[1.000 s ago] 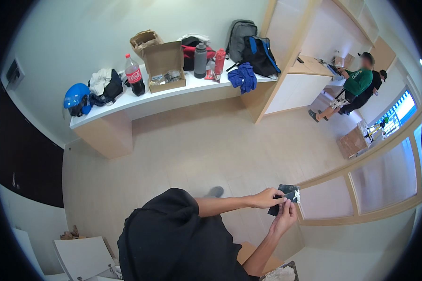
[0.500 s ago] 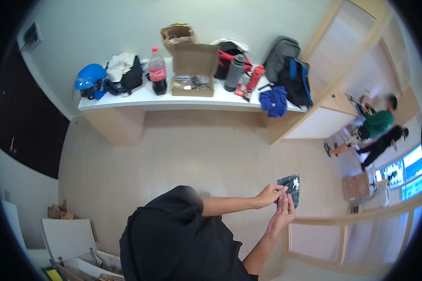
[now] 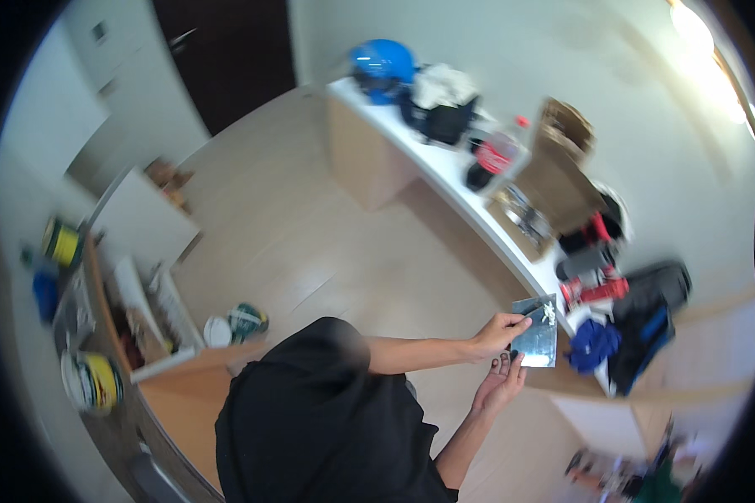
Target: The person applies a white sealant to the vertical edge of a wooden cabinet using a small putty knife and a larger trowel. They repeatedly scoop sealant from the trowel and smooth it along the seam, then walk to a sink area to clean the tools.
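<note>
A flat, shiny, square packet point(image 3: 538, 342), which looks like thin plastic, is held out in front of me. Small white pieces point(image 3: 549, 313) show at its upper right corner; I cannot tell whether they lie on it or inside. My left hand point(image 3: 497, 334) is closed on the packet's left edge, thumb on top. Just below, my right hand point(image 3: 500, 382) pinches the lower left corner between thumb and fingers, its other fingers curled and palm up.
Behind the packet a white-topped counter point(image 3: 453, 180) runs diagonally, bearing a blue helmet point(image 3: 382, 63), a cola bottle point(image 3: 492, 158), an open cardboard box point(image 3: 554, 191), a blue cloth point(image 3: 594, 344) and a backpack point(image 3: 646, 335). Paint buckets point(image 3: 92, 381) and a cabinet with an open drawer point(image 3: 155, 323) stand left.
My view has swung left, so the counter now slants and the door and cabinet show more. The packet has turned brighter with reflected light; both hands still hold it.
</note>
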`<state>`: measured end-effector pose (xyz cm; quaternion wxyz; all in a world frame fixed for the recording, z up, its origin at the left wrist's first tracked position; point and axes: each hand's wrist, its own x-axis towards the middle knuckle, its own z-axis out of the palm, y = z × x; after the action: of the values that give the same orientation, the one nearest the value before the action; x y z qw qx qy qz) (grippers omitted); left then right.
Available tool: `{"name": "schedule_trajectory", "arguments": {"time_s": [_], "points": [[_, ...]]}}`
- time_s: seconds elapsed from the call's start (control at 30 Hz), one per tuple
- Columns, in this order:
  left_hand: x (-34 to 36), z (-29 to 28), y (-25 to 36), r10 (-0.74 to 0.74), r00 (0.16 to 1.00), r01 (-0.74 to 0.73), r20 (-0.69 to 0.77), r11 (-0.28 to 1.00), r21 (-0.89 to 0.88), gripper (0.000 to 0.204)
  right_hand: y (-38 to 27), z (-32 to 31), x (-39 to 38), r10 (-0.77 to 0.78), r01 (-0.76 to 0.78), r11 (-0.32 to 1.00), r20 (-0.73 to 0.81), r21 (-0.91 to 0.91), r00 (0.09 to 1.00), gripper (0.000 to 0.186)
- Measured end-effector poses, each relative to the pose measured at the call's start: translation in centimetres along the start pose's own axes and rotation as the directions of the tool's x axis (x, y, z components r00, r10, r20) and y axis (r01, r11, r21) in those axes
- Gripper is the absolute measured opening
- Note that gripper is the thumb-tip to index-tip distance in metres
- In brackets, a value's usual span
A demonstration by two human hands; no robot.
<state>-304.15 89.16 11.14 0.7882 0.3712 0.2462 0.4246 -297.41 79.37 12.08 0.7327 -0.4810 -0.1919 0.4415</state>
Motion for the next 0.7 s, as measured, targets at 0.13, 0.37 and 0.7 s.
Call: {"name": "schedule_trajectory", "arguments": {"time_s": [0.13,0.37,0.7], "points": [[0.2,-4.2,2.3,0.143,0.949,-0.121,-0.282,0.988,0.093,0.039,2.6,3.4,3.9,0.187,-0.195,0.981,0.230,0.014,0.955,0.023],[-0.7,-8.0,4.0,0.480,0.537,-0.351,-0.694,0.875,0.333,0.042,6.7,4.3,12.8,0.491,-0.545,0.838,0.462,-0.022,0.738,0.026],[-8.7,-10.9,3.4,0.419,0.279,-0.409,-0.864,0.866,0.288,0.027,6.7,4.1,15.8,0.671,-0.609,0.730,0.489,-0.309,0.557,0.043]]}}
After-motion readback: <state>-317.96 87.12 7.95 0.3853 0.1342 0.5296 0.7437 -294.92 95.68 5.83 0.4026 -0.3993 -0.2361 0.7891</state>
